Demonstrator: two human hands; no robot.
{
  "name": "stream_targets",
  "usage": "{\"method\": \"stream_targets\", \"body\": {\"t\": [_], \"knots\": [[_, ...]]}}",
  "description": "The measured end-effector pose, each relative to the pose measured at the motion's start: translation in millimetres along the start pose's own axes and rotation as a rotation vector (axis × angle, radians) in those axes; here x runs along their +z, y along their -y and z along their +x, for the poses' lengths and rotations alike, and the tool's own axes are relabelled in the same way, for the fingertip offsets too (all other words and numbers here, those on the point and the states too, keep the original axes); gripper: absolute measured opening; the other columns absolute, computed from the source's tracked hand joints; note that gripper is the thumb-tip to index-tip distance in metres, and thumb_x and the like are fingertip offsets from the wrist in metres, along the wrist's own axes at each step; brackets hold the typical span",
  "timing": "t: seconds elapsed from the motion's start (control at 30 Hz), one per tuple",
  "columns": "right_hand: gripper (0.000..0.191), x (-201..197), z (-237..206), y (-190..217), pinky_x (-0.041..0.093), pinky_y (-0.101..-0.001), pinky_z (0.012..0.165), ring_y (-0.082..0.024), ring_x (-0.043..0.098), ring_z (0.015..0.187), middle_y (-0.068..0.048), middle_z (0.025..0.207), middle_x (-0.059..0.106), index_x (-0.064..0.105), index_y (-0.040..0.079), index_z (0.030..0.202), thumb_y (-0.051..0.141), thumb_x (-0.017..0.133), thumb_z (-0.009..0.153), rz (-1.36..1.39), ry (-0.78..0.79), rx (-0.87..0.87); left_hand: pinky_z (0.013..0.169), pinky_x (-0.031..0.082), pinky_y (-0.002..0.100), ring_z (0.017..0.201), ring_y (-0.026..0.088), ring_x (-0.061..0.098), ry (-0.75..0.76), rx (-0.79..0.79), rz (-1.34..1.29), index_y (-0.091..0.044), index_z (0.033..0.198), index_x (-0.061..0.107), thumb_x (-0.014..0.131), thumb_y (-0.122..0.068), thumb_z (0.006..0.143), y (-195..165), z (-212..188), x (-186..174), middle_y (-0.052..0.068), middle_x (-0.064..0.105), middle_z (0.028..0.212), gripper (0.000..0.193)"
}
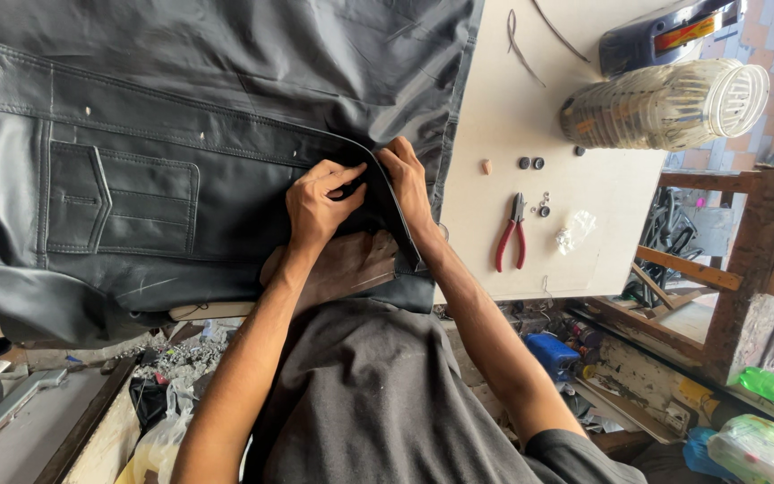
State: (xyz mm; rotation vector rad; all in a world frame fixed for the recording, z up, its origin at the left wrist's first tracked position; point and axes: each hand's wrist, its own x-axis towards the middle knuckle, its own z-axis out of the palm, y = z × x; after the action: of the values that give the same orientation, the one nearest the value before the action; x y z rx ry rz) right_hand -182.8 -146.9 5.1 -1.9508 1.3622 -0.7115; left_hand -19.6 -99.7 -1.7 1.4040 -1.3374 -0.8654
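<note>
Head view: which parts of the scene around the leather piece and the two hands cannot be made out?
- Left hand fingertips: curled against the black leather jacket, so what they pinch is hidden.
- Right hand palm side: turned down onto the jacket's curved edge.
- Jacket's full shape: cut off by the top and left edges.
- Small dark round parts by the red-handled pliers: too small to identify.
- Table surface under the jacket: covered.

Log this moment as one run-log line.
left hand: pinching jacket edge | right hand: gripping same edge | black leather jacket: spread on table | red pliers: idle
</note>
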Motion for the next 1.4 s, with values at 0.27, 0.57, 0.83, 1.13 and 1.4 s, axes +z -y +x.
{"method": "stream_targets", "body": {"t": [0.27,0.57,0.83,1.13,1.4], "knots": [[0.016,6,-8,3,0.047,-0.0412,0.079,-0.033,0.055,0.090,-0.016,0.096,0.051,0.064,-0.005,0.098,0.009,0.064,0.092,-0.005,-0.045,0.001,0.062,0.056,0.027,0.070,0.015,0.070,0.008,0.002,0.070,-0.011,0.113,0.081,0.087,-0.007,0.080,8,-2,3,0.004,0.073,0.087,0.033],[0.016,-32,11,-12,0.051,-0.0392,0.072,-0.030,0.064,0.083,-0.013,0.096,0.060,0.068,-0.001,0.103,-0.005,0.067,0.087,-0.001,0.227,-0.036,0.069,0.062,0.023,0.080,0.015,0.074,-0.008,0.070,-0.006,-0.009,0.114,0.078,0.086,-0.007,0.083,0,-1,1,0.005,0.074,0.095,0.032],[0.015,-43,8,9,0.052,-0.0379,0.074,-0.030,0.063,0.085,-0.014,0.098,0.059,0.066,0.000,0.105,-0.001,0.068,0.090,0.025,0.183,-0.052,0.061,0.053,0.030,0.071,0.017,0.067,-0.044,0.073,0.082,-0.011,0.110,0.080,0.087,-0.011,0.083,-5,-2,0,0.003,0.071,0.087,0.028],[0.016,-9,2,9,0.050,-0.0375,0.068,-0.028,0.060,0.076,-0.013,0.089,0.054,0.069,0.000,0.096,-0.005,0.065,0.081,-0.038,-0.021,0.013,0.063,0.053,0.033,0.077,0.022,0.069,-0.072,0.077,0.106,-0.012,0.107,0.079,0.086,-0.011,0.081,-2,0,1,0.004,0.070,0.088,0.027],[0.023,6,-6,2,0.052,-0.0383,0.070,-0.029,0.062,0.080,-0.013,0.093,0.055,0.069,-0.001,0.099,-0.008,0.063,0.078,-0.032,-0.105,0.004,0.068,0.054,0.034,0.081,0.022,0.070,-0.099,0.067,0.171,-0.014,0.103,0.079,0.085,-0.009,0.080,3,0,8,0.001,0.069,0.088,0.024]]}}
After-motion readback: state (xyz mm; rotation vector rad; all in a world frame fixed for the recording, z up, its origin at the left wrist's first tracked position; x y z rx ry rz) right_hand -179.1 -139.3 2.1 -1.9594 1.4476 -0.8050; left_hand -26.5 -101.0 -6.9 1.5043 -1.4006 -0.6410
